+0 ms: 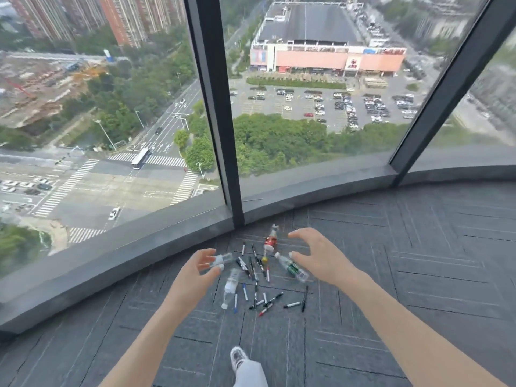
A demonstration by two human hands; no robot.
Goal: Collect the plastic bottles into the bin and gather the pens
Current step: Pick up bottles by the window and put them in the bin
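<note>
You're starting on bottles: left hand [195, 270] & right hand [321, 256] hovering, fingers spread, holding nothing; next, grab green-label bottle [293, 268]—no bin in view.

Clear glossy plastic bottles [231, 286] lie on matt grey carpet [391, 275].

The floor [363, 275] in front of me is dark grey carpet tile with a fine line pattern, ending at a curved window sill [139, 258]. Lying directly on it: four plastic bottles [230, 286], all on their sides, and scattered marker pens [252, 268] between and beside them. My white shoe [238, 357] rests on it nearer to me.
</note>
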